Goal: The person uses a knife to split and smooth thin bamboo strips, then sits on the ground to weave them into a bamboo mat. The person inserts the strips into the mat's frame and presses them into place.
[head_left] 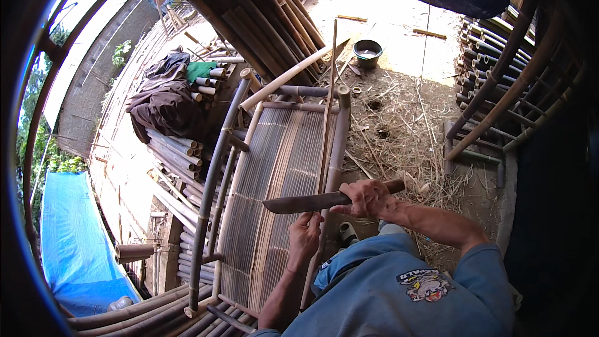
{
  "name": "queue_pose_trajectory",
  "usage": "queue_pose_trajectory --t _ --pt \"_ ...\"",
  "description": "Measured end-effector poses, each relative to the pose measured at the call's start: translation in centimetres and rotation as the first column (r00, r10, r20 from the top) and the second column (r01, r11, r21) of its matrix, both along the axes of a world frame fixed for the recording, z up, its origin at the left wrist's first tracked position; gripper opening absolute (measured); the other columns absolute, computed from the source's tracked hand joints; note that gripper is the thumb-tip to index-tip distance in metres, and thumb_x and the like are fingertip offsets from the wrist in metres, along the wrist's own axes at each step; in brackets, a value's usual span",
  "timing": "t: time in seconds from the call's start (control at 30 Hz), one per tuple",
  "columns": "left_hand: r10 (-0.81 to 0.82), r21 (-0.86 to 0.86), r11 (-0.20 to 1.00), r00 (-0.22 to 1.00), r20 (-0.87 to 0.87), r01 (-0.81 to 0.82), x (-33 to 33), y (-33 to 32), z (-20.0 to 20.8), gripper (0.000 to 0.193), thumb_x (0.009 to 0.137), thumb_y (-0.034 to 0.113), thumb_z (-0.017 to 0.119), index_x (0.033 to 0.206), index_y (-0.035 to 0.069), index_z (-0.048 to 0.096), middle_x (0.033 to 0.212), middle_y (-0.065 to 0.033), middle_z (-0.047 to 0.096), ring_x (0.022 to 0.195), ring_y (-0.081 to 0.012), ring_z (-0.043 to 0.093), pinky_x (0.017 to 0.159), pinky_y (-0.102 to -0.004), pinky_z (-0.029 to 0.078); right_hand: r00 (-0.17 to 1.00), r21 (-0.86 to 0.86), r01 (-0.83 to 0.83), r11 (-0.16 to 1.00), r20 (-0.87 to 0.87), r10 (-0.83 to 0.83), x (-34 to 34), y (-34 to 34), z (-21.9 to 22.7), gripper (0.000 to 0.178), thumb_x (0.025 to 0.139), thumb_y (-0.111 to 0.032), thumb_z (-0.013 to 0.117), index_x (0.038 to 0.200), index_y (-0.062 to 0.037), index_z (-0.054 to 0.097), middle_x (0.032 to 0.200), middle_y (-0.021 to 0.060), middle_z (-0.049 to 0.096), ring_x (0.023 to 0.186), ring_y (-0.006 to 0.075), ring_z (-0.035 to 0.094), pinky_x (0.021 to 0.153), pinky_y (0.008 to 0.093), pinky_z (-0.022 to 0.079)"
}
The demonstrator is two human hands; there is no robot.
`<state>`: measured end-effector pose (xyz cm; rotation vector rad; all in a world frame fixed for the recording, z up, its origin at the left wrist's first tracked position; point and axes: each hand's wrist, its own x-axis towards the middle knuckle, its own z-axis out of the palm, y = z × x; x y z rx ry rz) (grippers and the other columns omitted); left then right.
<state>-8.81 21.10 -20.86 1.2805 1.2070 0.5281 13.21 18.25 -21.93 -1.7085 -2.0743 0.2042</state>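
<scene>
My right hand [364, 198] is wrapped round the wooden handle of a machete [302, 203]. Its broad dark blade points left across the bamboo bench. Just below the blade, my left hand [305, 235] pinches the lower end of a long, thin bamboo strip [328, 103], which rises past the blade and the bench's far end. The blade lies over the strip close to my left fingertips; whether it touches is not clear. Beneath both hands is the bamboo bench [249, 168], with a slatted top and round pole rails. A pale bamboo pole [293, 70] leans across its far corner.
A dark bucket [367, 52] stands beyond the bench among shavings [405, 125]. Bamboo poles [187, 156] are stacked at left under dark cloth [165, 100]. More poles [483, 56] and a bamboo frame [499, 112] stand at right. A blue tarp [78, 237] lies far left.
</scene>
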Motion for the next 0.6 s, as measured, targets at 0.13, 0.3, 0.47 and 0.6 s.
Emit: queue_pose_trajectory --t 0.13,0.3,0.47,0.6 --pt "0.011 0.059 0.998 0.995 -0.096 -0.005 -1.6 -1.8 0.2 0.022 0.097 0.016 0.055 0.107 -0.001 0.065 0.074 -0.0020 0.058 0.065 -0.0062 0.051 0.060 -0.0236 0.043 0.893 -0.324 0.297 0.898 -0.238 -0.382 2.4 2.8 0.3 0.069 0.085 -0.072 0.049 0.088 -0.0044 0.062 0.070 0.0185 0.066 0.071 0.0358 0.069 0.068 0.0430 0.056" --pt "-0.001 0.091 0.996 0.998 -0.068 0.007 -1.1 -3.5 1.0 0.021 0.097 0.013 0.054 0.109 -0.001 0.063 0.080 -0.0047 0.059 0.077 -0.0104 0.056 0.070 -0.0258 0.046 0.993 0.037 0.062 0.997 -0.104 -0.057 3.2 1.5 -0.7 0.071 0.086 -0.074 0.044 0.091 -0.0052 0.063 0.064 0.0168 0.064 0.065 0.0351 0.069 0.062 0.0435 0.056" --pt "-0.071 0.200 0.975 0.990 -0.118 0.094 -1.1 -5.9 2.1 0.018 0.098 0.013 0.054 0.103 -0.001 0.063 0.077 0.0004 0.052 0.067 -0.0053 0.047 0.059 -0.0222 0.038 0.904 -0.210 0.285 0.935 -0.267 -0.335 8.4 2.7 0.0 0.066 0.088 -0.070 0.046 0.089 -0.0057 0.062 0.064 0.0174 0.064 0.065 0.0359 0.068 0.060 0.0456 0.054" --pt "-0.096 0.263 0.956 0.987 -0.132 0.128 -0.4 -6.5 2.5 0.017 0.098 0.011 0.052 0.100 -0.002 0.063 0.076 0.0015 0.049 0.064 -0.0036 0.044 0.056 -0.0204 0.036 0.964 -0.058 0.178 0.982 -0.189 -0.186 10.0 1.8 0.6 0.061 0.089 -0.066 0.049 0.087 -0.0059 0.061 0.064 0.0163 0.065 0.061 0.0334 0.068 0.058 0.0433 0.056"
